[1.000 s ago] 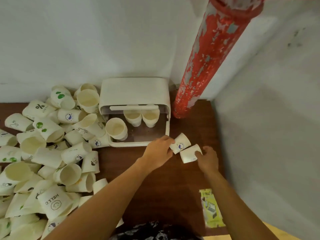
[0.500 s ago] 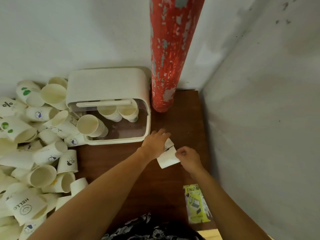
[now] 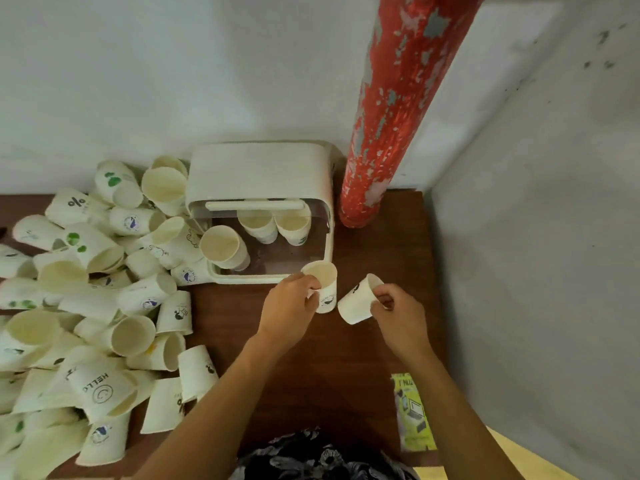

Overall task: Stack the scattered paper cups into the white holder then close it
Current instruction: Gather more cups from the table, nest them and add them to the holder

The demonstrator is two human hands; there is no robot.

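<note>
The white holder point(image 3: 258, 171) sits against the back wall with its clear lid raised. Inside it stand two short cup stacks point(image 3: 273, 225), and one cup point(image 3: 223, 249) lies tilted at its left front. My left hand point(image 3: 289, 308) grips an upright paper cup point(image 3: 323, 287) just in front of the holder's right corner. My right hand point(image 3: 398, 311) grips a second cup point(image 3: 358, 301), tilted with its base toward the first cup. A small gap separates the two cups.
A big heap of scattered paper cups point(image 3: 86, 306) covers the left half of the brown table point(image 3: 311, 375). A flaking red pipe point(image 3: 384, 133) stands right of the holder. A yellow-green packet point(image 3: 412, 414) lies near the table's front right edge, by the grey wall.
The cups were pressed together between both hands half a second ago. Now they are apart: the left one stands upright and the right one is tilted. The camera view shifted too.
</note>
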